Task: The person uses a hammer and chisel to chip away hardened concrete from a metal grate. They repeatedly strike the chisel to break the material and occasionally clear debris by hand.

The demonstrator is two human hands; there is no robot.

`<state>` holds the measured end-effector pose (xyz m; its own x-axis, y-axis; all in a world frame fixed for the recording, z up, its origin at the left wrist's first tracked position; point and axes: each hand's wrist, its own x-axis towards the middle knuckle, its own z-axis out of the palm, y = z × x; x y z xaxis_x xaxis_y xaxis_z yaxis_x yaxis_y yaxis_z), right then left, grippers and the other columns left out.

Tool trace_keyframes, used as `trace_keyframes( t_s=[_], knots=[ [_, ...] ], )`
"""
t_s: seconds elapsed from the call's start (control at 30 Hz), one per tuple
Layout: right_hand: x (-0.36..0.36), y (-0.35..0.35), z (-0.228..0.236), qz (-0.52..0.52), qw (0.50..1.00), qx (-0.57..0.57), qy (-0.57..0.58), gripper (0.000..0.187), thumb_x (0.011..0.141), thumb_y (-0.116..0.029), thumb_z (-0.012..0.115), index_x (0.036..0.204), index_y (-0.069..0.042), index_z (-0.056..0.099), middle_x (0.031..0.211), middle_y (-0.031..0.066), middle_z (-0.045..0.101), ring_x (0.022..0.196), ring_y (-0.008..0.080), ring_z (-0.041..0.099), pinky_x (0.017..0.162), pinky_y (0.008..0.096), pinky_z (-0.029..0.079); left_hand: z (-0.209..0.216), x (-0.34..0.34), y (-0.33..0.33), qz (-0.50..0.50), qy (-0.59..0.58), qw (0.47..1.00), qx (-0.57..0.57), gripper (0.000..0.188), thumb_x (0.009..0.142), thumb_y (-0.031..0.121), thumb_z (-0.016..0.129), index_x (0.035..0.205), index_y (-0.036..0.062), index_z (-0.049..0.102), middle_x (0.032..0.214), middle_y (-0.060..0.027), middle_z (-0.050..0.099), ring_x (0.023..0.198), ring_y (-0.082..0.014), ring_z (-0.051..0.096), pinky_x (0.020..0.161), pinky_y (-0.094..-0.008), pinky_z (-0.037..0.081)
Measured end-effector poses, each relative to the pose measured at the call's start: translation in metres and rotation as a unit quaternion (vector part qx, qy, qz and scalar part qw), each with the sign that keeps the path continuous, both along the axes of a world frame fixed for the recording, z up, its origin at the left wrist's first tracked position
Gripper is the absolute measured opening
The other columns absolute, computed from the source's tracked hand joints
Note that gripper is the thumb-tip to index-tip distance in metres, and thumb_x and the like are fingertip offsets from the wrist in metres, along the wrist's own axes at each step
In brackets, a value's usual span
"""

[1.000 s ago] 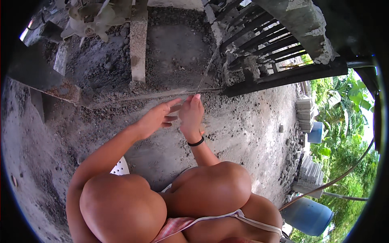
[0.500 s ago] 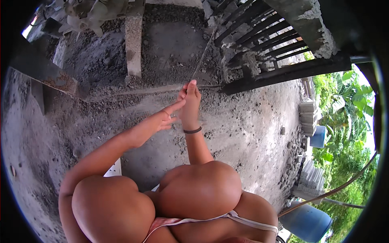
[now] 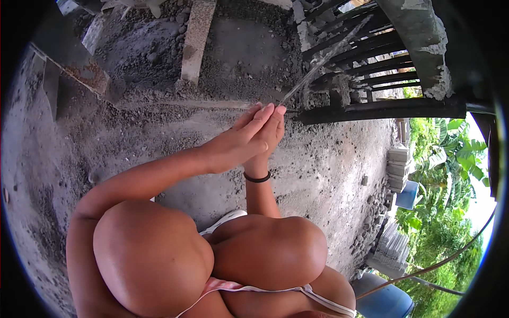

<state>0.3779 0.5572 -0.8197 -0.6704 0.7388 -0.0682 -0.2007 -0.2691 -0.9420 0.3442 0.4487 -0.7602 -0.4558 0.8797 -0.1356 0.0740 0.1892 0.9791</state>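
A thin, long greyish stick [image 3: 323,63], smeared by motion, slants up and to the right from my hands, across the dark bars. My right hand [image 3: 273,135], with a black band round its wrist, is closed on the stick's near end. My left hand [image 3: 236,143] lies over the right one from the left, its fingers stretched out along the right hand's fingers. The left palm is turned away, so whether it touches the stick is hidden. Both hands are held in front of my bent knees, before a low ledge [image 3: 212,104].
A row of dark bars [image 3: 376,55] with a long black beam [image 3: 387,109] stands at upper right. Beyond the ledge are grey gravel [image 3: 154,66] and a pale post [image 3: 197,45]. Grey blocks [image 3: 397,167], a blue barrel [image 3: 384,297] and plants [image 3: 450,159] are at right.
My left hand has moved from beside the right wrist up onto the right hand. The stick has swung to the right, across the bars. The view has shifted slightly.
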Motion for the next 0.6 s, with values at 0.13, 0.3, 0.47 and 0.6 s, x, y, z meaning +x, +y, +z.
trace_keyframes(
  t_s=[0.13,0.3,0.47,0.6],
  knots=[
    [-0.016,0.0,-0.006,0.038,0.999,-0.019,-0.022,0.044,0.101,-0.039,0.038,0.071,-0.008,0.047,0.062,-0.0022,0.046,0.055,0.008,0.041,0.05,0.0234,0.035,-0.017,-0.017,0.006,0.057,-0.172,0.983,-0.014,0.066,0.093,0.027,0.041,0.15,0.0089,0.012,0.152,-0.0153,0.015,0.142,-0.0295,0.015,0.114,-0.0377,0.015],
    [-0.011,-0.006,0.018,0.01,0.999,-0.023,0.045,0.047,0.1,-0.042,0.038,0.073,-0.005,0.05,0.063,-0.0013,0.048,0.058,0.0088,0.046,0.055,0.0254,0.04,-0.008,-0.007,-0.011,0.025,0.035,0.997,0.059,0.066,0.092,0.028,0.042,0.149,0.0068,0.015,0.152,-0.0158,0.016,0.141,-0.0295,0.016,0.114,-0.0383,0.018],
    [-0.057,0.025,0.008,0.044,0.988,-0.148,-0.021,0.042,0.099,-0.044,0.039,0.08,-0.008,0.049,0.062,0.0003,0.046,0.052,0.0149,0.045,0.05,0.0284,0.039,-0.001,-0.052,0.013,-0.016,-0.111,0.993,0.049,0.061,0.094,0.035,0.039,0.145,0.0035,0.027,0.149,-0.0205,0.024,0.141,-0.0304,0.018,0.112,-0.0378,0.023],
    [-0.056,0.017,0.031,0.018,0.996,-0.08,0.036,0.039,0.098,-0.045,0.043,0.083,-0.009,0.048,0.064,-0.0006,0.044,0.057,0.0148,0.044,0.055,0.0307,0.04,-0.002,-0.048,0.012,0.082,0.093,0.988,0.096,0.06,0.094,0.041,0.036,0.135,-0.0025,0.04,0.141,-0.0211,0.037,0.129,-0.0311,0.038,0.104,-0.0385,0.032]
  ],
)
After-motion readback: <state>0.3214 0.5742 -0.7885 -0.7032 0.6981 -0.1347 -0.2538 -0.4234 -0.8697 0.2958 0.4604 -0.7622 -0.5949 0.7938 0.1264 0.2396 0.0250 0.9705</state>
